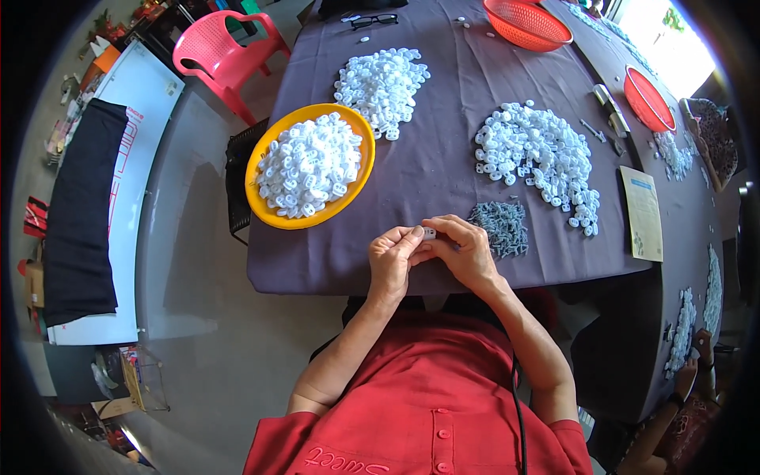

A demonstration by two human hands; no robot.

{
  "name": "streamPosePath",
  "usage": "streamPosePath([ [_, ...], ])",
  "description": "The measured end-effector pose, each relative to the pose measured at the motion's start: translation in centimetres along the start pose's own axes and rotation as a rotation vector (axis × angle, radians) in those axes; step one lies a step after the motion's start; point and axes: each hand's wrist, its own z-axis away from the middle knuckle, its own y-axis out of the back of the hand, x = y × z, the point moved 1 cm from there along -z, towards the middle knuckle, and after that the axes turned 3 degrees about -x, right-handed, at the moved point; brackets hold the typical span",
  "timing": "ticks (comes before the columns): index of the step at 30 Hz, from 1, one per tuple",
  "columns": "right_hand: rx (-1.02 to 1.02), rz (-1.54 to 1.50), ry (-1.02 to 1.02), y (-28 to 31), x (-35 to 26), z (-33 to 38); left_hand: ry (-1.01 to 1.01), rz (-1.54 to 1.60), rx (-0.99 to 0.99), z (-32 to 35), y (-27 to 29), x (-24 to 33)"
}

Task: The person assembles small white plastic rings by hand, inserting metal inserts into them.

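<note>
A small white plastic piece with dark holes (429, 233) sits between my two hands, at the table's near edge. My left hand (391, 257) pinches it from the left with thumb and fingers. From the other side my right hand (463, 249) closes its fingertips on it. Just right of my right hand lies a heap of small grey pieces, like screws or plugs (500, 228). Beyond that spreads a pile of similar white pieces (534, 150). To the left, a yellow basket (301, 225) is heaped with white pieces (309, 162), and another white pile (382, 89) lies behind it.
The purple-grey cloth (443, 119) covers the table. Eyeglasses (376, 19) and a red basket (529, 25) are at the far side. A yellowish paper (642, 214) lies right. Another person's hands (697, 360) work at the right table. A pink chair (229, 55) stands left.
</note>
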Motion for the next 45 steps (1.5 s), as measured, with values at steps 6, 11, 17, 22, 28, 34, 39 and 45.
streamPosePath([
  [6, 0.005, -0.054, -0.045, 0.2, 0.1, 0.3, 0.058, -0.012, -0.052, -0.3, 0.1, 0.3],
  [11, 0.034, -0.053, 0.022, 0.1, 0.2, 0.5, 0.042, -0.245, -0.075, -0.4, -0.2, 0.4],
  [17, -0.031, 0.221, 0.177, 2.7, -0.8, 2.2, 0.067, -0.583, -0.061, -0.9, 0.4, 2.0],
  [22, 0.143, 0.344, 0.043, 8.7, 0.8, 4.5, -0.005, -0.87, 0.002, -1.6, 2.0, 4.1],
  [28, 0.323, 0.544, -0.093, 13.7, 4.1, 5.5, 0.029, -0.962, 0.036, -1.8, 1.8, 4.6],
  [34, 0.288, 0.577, -0.031, 12.7, 4.6, 2.7, 0.041, -0.945, 0.101, -2.1, 1.6, 4.9],
  [39, 0.187, 0.626, -0.087, 12.5, 4.6, 0.1, 0.004, -0.977, 0.135, -1.8, 1.1, 4.8],
  [45, 0.01, 0.802, -0.227, 11.5, 5.8, -1.6, -0.023, -1.072, 0.182, -1.4, 1.1, 5.3],
])
